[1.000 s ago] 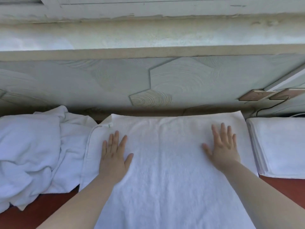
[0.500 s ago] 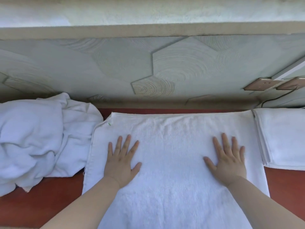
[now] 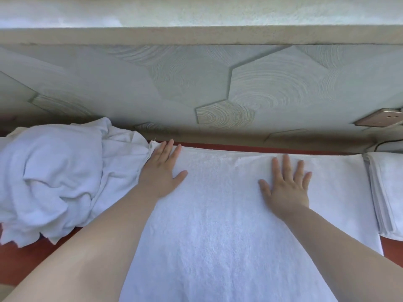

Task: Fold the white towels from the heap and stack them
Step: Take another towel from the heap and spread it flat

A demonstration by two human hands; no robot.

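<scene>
Along the far edge of the red-brown counter (image 3: 26, 256), keep both hands, left (image 3: 162, 171) and right (image 3: 285, 188), flat, fingers spread, gripping nothing, smoothing the spread white terry towel (image 3: 218, 225) outward between crumpled white heap (image 3: 56, 182) and folded stack (image 3: 388, 192) before folding.

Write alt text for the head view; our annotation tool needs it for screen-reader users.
Both hands, left hand and right hand, press flat on a spread white towel on a red table. A crumpled towel heap lies left, a folded stack right.
</scene>
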